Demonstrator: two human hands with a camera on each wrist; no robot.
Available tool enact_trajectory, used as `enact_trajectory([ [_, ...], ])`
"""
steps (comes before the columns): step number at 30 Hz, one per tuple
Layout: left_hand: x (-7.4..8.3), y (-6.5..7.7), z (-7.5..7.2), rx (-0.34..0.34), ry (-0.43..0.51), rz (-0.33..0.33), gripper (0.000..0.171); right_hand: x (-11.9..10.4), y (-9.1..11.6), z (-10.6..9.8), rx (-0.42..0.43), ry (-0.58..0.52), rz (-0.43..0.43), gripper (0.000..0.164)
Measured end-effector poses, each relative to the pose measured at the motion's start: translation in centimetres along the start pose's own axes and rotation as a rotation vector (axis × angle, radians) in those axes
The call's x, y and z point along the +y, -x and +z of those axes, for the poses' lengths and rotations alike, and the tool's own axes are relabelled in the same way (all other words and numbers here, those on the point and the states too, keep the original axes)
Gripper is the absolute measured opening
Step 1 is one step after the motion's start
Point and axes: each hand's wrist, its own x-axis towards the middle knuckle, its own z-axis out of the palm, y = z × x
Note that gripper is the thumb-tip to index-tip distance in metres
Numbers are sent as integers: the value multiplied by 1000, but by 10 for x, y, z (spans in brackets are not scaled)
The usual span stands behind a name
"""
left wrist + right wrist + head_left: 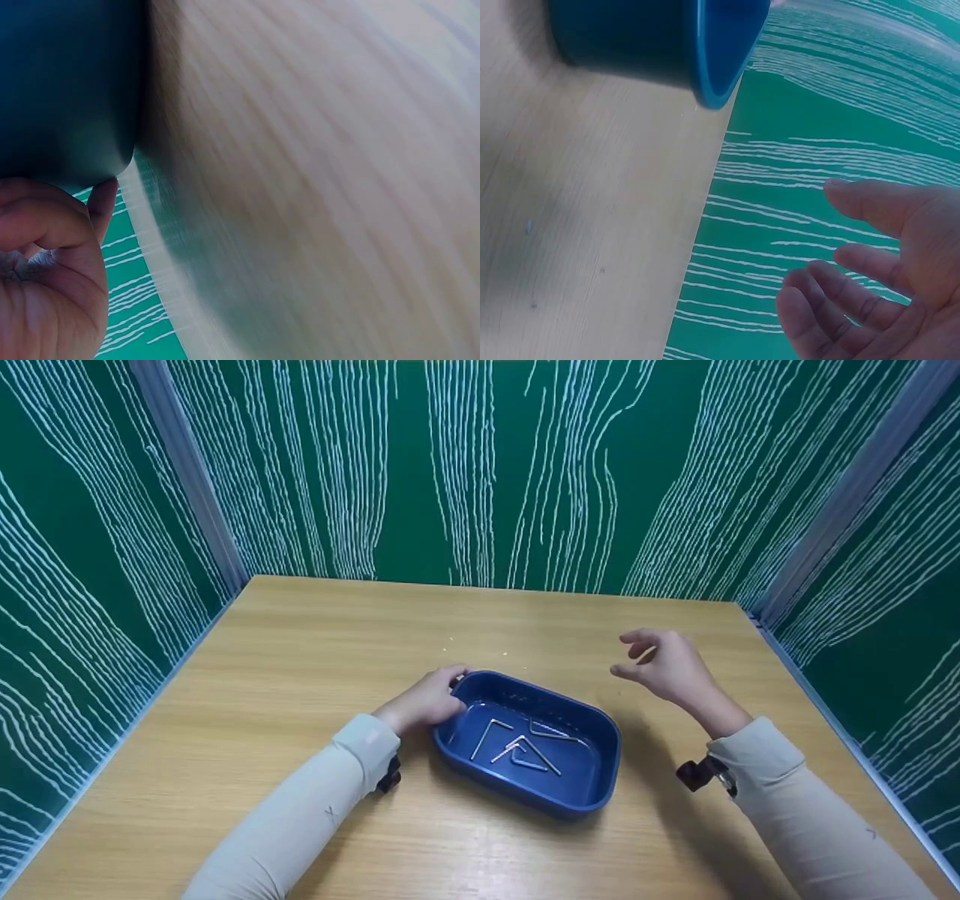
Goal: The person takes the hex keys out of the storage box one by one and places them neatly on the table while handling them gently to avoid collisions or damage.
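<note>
A: From the head view, how are the two hands placed?

B: The left end of the blue bin (559,709) is gripped by the left hand (431,697), with the thumb laid over the rim and the fingers set around the outside. The right hand (671,667) is held raised to the right of the bin, free of any load, with its fingers loosely bent and the thumb parted from them.

A: And where are the hex keys (541,756) found?

B: Several L-shaped ones are seen lying on the floor of the bin, some crossed over one another. The bin itself is rested on the wooden surface (300,697), and a few pale specks (505,653) are scattered beyond it.

A: What is shown from the left wrist?

B: The bin's outer wall is seen at upper left, with bent fingers placed against it; the thumb's hold is hidden there.

A: And from the right wrist?

B: The palm and relaxed fingers are shown before the green wall (795,112), with the thumb tip kept well apart from the fingertips. The bin is seen at the top, separated from that hand.
</note>
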Motion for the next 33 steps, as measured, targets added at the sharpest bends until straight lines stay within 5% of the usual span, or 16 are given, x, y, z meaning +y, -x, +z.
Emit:
enact_trajectory([
  [33,1,-1,-1,-9,-4,-22,52,-31,12,17,-63,-6,-93,52],
])
